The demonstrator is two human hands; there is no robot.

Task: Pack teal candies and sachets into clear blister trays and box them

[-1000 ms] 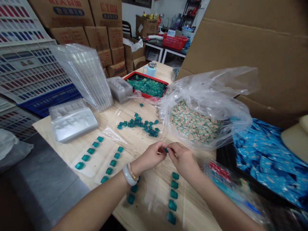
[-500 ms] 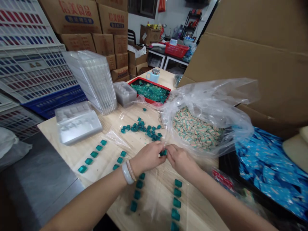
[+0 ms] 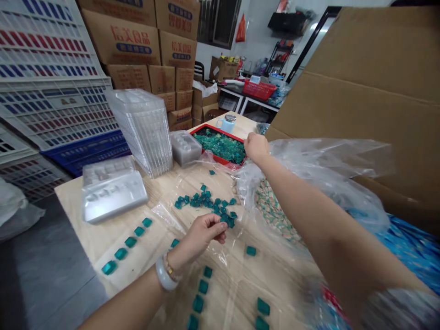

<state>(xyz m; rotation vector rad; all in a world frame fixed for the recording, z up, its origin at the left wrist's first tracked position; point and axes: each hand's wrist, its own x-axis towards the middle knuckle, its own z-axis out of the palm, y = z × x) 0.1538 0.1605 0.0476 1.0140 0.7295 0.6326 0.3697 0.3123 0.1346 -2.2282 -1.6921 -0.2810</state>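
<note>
My left hand is closed in a pinch at the near side of a loose pile of green gem-like pieces. Whatever its fingertips hold, if anything, I cannot make out. My right hand reaches far forward with curled fingers at the right corner of a red-rimmed tray, which is full of small green bits. Its fingertips are hidden. A single green piece lies apart on the table. Other green pieces stand in rows, one at the left and one in front.
Clear plastic trays are stacked at the left, behind an open plastic box. A clear bag of small patterned packets lies under my right forearm. A light-blue mug stands behind the red tray. A cardboard sheet rises at the right.
My right hand has left my left hand and moved forward to the tray. The view has tilted up. A lone green piece now shows near where my hands met.
</note>
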